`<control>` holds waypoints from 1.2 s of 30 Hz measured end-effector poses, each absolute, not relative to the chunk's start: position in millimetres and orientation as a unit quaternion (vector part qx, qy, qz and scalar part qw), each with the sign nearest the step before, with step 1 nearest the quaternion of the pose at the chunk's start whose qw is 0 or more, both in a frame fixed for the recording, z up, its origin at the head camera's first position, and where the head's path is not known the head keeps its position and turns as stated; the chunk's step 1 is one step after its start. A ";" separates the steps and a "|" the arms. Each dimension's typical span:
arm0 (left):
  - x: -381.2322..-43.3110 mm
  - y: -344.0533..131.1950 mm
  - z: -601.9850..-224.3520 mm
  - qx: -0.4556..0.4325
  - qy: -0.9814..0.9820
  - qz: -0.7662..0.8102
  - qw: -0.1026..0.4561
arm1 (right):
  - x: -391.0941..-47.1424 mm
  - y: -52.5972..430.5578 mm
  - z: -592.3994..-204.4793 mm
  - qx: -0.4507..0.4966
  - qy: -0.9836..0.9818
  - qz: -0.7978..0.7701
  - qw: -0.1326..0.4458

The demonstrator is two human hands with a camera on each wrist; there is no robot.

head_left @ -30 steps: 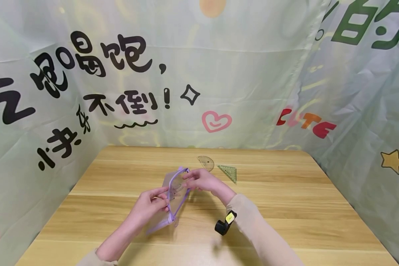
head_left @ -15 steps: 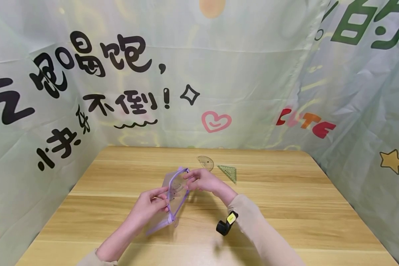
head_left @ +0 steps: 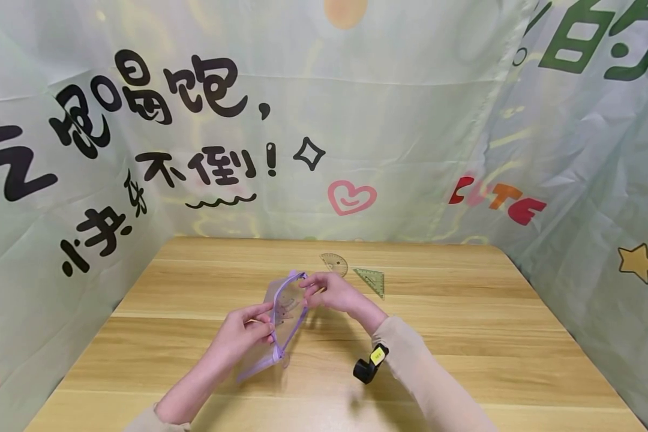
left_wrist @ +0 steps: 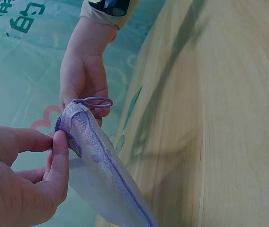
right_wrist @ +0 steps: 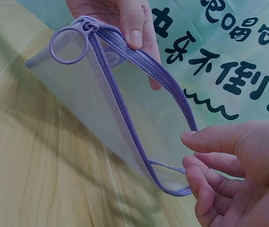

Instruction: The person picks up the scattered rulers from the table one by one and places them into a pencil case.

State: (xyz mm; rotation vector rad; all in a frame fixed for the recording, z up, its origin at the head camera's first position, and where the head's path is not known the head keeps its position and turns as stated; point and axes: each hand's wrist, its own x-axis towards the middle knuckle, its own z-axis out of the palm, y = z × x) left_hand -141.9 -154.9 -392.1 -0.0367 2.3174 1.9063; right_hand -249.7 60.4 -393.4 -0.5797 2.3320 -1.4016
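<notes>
A translucent zip pouch with purple trim stands tilted on the table, its zip parted into a wide mouth. My left hand pinches the left zip edge between thumb and fingers, as the left wrist view also shows. At the far end of the mouth, my right hand pinches the rim; in the right wrist view its fingertips cover part of that edge. A purple pull ring hangs at the near end. Faint curved markings show through the pouch; whether they are print or contents I cannot tell.
Behind my right hand, a clear protractor lies on the wooden table. Beside it is a green set square. Printed cloth hangs around the back and sides. A small black camera is strapped to my right wrist.
My right hand has shifted very slightly to the right. The left hand and the pouch stay where they were.
</notes>
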 end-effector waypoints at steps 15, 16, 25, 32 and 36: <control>-141.6 -155.7 -392.1 -0.007 0.770 0.635 0.069 | -252.2 65.6 -396.3 -0.229 0.816 -0.504 0.167; -141.6 -155.5 -392.0 -0.008 0.769 0.635 0.069 | -252.4 66.2 -395.9 -0.230 0.816 -0.504 0.165; -142.0 -155.8 -392.7 -0.007 0.768 0.636 0.072 | -255.4 70.7 -395.3 -0.243 0.818 -0.501 0.147; -142.3 -156.4 -393.1 -0.005 0.766 0.639 0.071 | -256.9 74.1 -396.3 -0.250 0.820 -0.495 0.142; -142.5 -156.7 -393.1 0.001 0.766 0.639 0.072 | -258.5 77.3 -397.8 -0.248 0.823 -0.490 0.141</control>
